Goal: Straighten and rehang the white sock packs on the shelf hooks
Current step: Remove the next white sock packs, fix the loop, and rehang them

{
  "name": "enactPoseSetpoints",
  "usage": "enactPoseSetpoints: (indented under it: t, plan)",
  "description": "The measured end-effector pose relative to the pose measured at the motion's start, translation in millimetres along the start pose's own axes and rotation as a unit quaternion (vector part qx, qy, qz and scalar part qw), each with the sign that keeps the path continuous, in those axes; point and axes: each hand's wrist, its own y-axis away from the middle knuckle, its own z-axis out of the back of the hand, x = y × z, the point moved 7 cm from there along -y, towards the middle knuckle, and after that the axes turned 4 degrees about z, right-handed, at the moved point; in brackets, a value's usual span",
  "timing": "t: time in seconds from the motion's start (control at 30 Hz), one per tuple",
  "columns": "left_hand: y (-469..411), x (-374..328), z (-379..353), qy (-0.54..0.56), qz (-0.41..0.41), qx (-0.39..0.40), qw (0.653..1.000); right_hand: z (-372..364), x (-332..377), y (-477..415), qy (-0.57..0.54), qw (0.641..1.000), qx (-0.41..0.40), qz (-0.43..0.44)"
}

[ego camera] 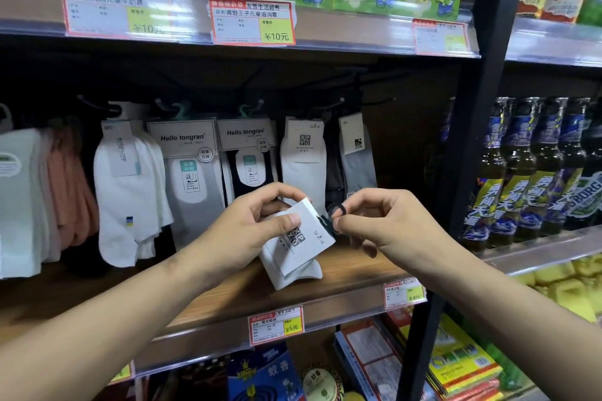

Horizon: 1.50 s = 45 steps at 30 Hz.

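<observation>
A: What are the hands doing?

B: The left hand (pixel 260 221) pinches the card top of a white sock pack (pixel 294 246), thumb pressed on the printed face, fingers behind. The right hand (pixel 374 221) pinches the small black hanger (pixel 334 216) at the pack's top edge between thumb and forefinger, the other fingers curled loosely.

A: And where is the pack?

B: Off the hooks, held tilted in front of the matching hanging pack (pixel 303 159), just above the wooden shelf (pixel 342 273).

A: How will it handle?

B: Light and soft, I'd judge. The socks droop below the card, so only the card and the hanger give any stiffness. The hanger looks thin and could bend or pop out if twisted hard.

A: Best place to hold?

B: Keep the card flat in the left hand, guide the hanger loop with the right, and lift toward the dark hook (pixel 325 107) above that hanging pack. The loop is small, so aim is probably the tricky part.
</observation>
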Motion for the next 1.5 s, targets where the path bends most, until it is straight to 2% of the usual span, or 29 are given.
enactPoseSetpoints:
  t: [0.27, 0.53, 0.73, 1.07, 1.5]
  plan:
    - [1.5, 1.3, -1.4, -0.025, -0.004, 0.023, 0.999, -4.5, 4.5, -2.4, 0.049, 0.998, 0.028, 0.009]
    - [3.0, 4.4, -1.7, -0.010, 0.011, 0.013, 1.000, -6.0, 0.5, 0.1, -0.001, 0.999, -0.022, 0.029]
    - [3.7, 5.5, -1.8, 0.000, 0.020, -0.004, 1.000, -6.3, 0.0, -1.2, -0.012, 1.000, -0.023, 0.014]
    - [5.0, 1.6, -3.6, 0.001, 0.011, -0.028, 1.000, 1.0, 7.5, -3.7, 0.119, 0.992, -0.024, 0.037]
    - [5.6, 4.8, -2.6, 0.048, 0.005, -0.068, 0.997, 2.0, 5.3, -6.3, 0.131, 0.991, -0.017, 0.025]
